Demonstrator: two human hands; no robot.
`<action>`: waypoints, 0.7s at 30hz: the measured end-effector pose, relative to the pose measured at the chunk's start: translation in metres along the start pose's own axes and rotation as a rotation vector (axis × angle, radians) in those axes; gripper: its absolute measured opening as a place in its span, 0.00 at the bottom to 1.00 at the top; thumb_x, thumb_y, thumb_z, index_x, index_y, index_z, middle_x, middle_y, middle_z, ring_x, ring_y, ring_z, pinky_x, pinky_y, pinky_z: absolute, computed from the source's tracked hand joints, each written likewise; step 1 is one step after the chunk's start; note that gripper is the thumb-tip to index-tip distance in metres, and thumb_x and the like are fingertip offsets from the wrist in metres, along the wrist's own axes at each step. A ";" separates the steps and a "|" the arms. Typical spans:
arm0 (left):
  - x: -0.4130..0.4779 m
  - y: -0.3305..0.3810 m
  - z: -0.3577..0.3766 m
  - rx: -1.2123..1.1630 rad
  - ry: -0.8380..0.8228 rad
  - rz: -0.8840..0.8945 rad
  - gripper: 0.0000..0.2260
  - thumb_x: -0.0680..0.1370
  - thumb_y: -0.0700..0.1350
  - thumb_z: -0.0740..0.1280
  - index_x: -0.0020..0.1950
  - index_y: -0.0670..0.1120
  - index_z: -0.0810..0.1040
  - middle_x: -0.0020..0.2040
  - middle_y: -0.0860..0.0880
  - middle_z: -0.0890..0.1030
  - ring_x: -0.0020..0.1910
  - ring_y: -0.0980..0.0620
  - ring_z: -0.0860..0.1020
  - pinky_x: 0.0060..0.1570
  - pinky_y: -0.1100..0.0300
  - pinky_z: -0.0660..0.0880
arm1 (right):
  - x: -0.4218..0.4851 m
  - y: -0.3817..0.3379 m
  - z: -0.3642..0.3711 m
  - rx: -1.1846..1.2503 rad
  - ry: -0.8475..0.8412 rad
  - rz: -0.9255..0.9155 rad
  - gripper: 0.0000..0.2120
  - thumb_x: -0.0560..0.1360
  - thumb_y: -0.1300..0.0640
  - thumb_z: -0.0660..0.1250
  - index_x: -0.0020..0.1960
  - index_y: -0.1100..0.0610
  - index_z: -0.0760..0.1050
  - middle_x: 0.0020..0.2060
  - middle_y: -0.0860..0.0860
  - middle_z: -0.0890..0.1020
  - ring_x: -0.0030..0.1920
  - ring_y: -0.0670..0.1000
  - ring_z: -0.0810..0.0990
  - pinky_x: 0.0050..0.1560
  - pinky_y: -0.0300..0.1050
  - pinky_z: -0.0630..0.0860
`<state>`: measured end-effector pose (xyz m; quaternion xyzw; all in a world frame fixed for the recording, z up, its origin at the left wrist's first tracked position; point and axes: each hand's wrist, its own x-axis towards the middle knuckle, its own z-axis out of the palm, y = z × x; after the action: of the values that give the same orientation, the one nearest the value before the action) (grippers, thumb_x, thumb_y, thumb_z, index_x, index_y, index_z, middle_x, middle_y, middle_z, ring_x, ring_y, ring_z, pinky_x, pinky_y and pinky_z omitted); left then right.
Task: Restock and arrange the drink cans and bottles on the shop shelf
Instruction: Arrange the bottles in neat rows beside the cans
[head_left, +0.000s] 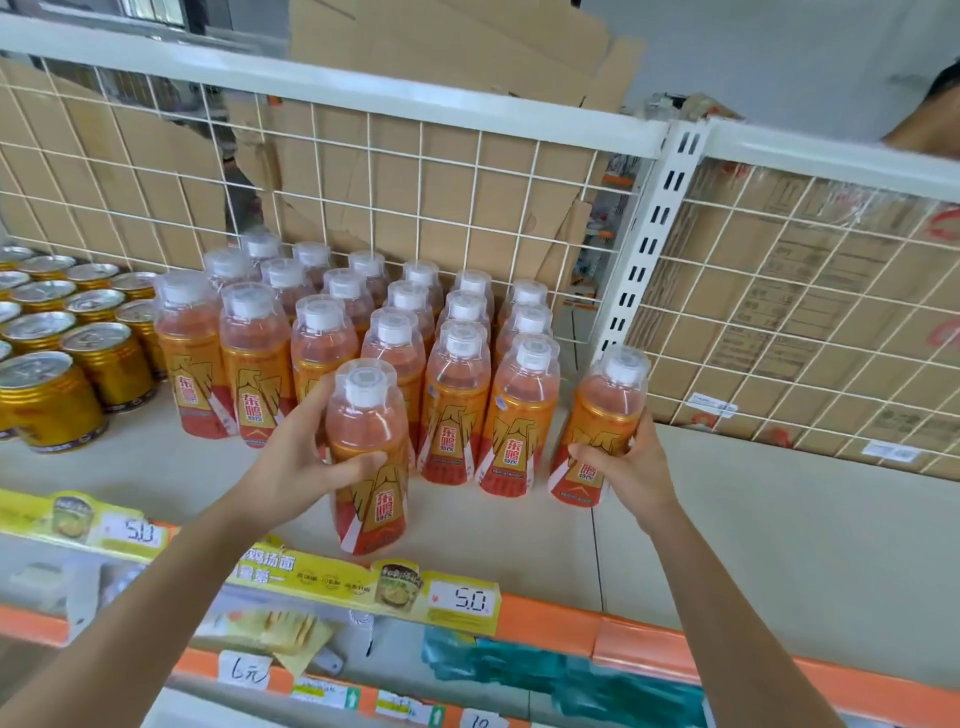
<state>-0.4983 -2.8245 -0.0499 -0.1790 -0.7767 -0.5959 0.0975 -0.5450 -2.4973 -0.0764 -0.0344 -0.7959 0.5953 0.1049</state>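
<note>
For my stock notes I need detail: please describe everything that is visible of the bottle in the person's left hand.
The bottle looks like clear plastic, with an orange-pink drink in its upper part. A white cap sits under a clear dome cover. The label is orange above and red below, with a gold wing figure and Chinese characters. It stands about upright near the shelf front edge. The left hand grips its middle; whether its base touches the shelf is unclear.

the pale shelf board (779, 519) carries orange-labelled bottles (457, 395) standing upright in rows in front of the wire mesh back (415, 182). gold cans (52, 395) stand in rows just beside them, at the left.
</note>
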 end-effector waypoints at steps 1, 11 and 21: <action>0.001 -0.001 0.000 0.003 -0.004 0.006 0.33 0.62 0.60 0.75 0.64 0.61 0.68 0.58 0.57 0.78 0.58 0.56 0.77 0.51 0.68 0.75 | -0.008 -0.001 -0.002 0.006 -0.005 -0.005 0.35 0.64 0.65 0.77 0.65 0.50 0.65 0.50 0.43 0.78 0.52 0.47 0.79 0.54 0.48 0.76; -0.009 -0.026 0.016 0.028 0.072 -0.052 0.37 0.63 0.40 0.79 0.62 0.61 0.62 0.53 0.62 0.76 0.54 0.67 0.75 0.46 0.72 0.74 | -0.073 -0.009 0.013 -0.042 -0.078 -0.017 0.31 0.64 0.62 0.77 0.58 0.44 0.66 0.52 0.42 0.78 0.53 0.41 0.77 0.48 0.34 0.73; -0.009 -0.045 -0.009 0.090 0.050 -0.041 0.39 0.63 0.41 0.80 0.66 0.54 0.61 0.58 0.56 0.72 0.58 0.58 0.73 0.57 0.61 0.72 | -0.090 -0.033 0.099 -0.078 -0.129 -0.060 0.35 0.64 0.60 0.78 0.65 0.49 0.65 0.53 0.41 0.78 0.51 0.33 0.76 0.49 0.29 0.74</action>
<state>-0.5083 -2.8448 -0.0906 -0.1437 -0.8035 -0.5666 0.1125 -0.4752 -2.6160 -0.0833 0.0237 -0.8243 0.5614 0.0695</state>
